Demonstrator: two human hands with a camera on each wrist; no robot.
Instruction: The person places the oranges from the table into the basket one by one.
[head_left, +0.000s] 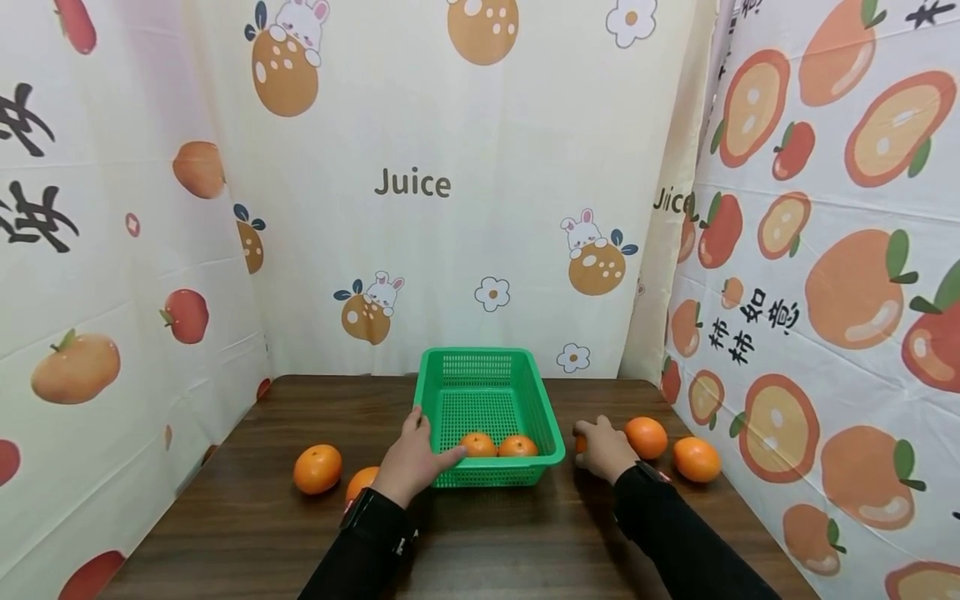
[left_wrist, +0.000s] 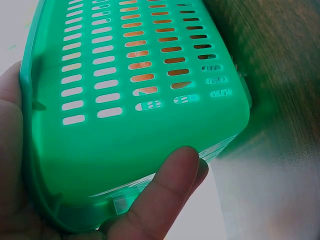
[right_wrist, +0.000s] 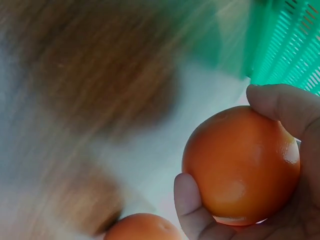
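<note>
A green plastic basket (head_left: 488, 476) with slotted walls stands on the table, two oranges (head_left: 477, 444) lying in its near end. My left hand (head_left: 412, 461) grips the basket's left side near the front corner, thumb over the rim and fingers against the outer wall (left_wrist: 115, 150). To the right of the basket, my right hand (head_left: 604, 451) holds an orange (right_wrist: 242, 165) between thumb and fingers. In the head view the hand covers most of that fruit. Another orange (right_wrist: 142, 228) shows below it in the right wrist view.
Two more oranges, a nearer one (head_left: 696, 459) and a farther one (head_left: 646, 437), lie right of my right hand. On the left are an orange (head_left: 317, 469) and one (head_left: 362, 482) partly behind my left hand. Printed cloths (head_left: 487, 233) hang around the brown table (head_left: 247, 517).
</note>
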